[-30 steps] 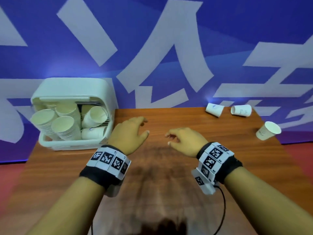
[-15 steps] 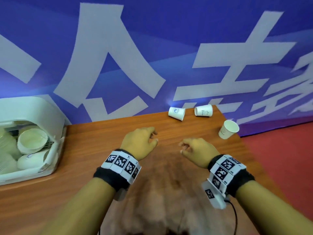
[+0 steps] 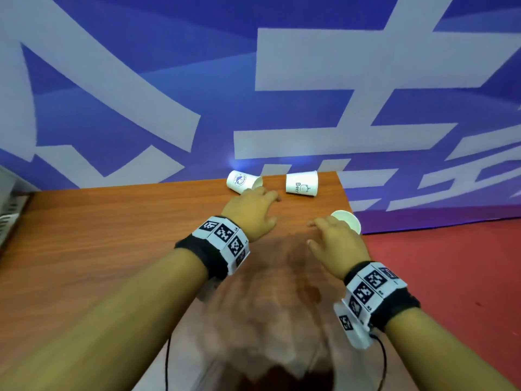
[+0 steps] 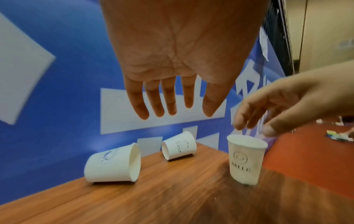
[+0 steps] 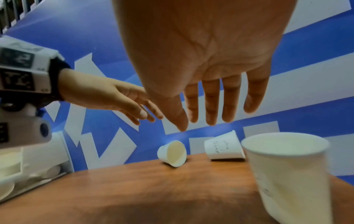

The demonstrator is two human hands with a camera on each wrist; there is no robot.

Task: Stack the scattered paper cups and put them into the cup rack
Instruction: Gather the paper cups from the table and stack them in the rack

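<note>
Three white paper cups sit at the table's far right corner. One with a blue logo [image 3: 241,182] [image 4: 113,165] lies on its side, and a second printed cup [image 3: 301,184] [image 4: 179,147] lies beside it. The third cup [image 3: 349,220] [image 4: 246,159] [image 5: 287,174] stands upright near the right edge. My left hand [image 3: 267,206] hovers open just short of the blue-logo cup, fingers straight and holding nothing. My right hand [image 3: 313,232] is spread open right above the upright cup's rim without touching it. The white cup rack [image 3: 11,204] [image 5: 38,159] shows only at the far left.
The wooden table [image 3: 112,235] ends close behind the cups at a blue and white banner wall [image 3: 253,80]. Red floor [image 3: 451,263] lies past the right edge, right by the upright cup. Bare wood stretches between the cups and the rack.
The head view has swung right, leaving the rack almost out of sight. Both hands have moved forward and right from the table's middle to the three cups.
</note>
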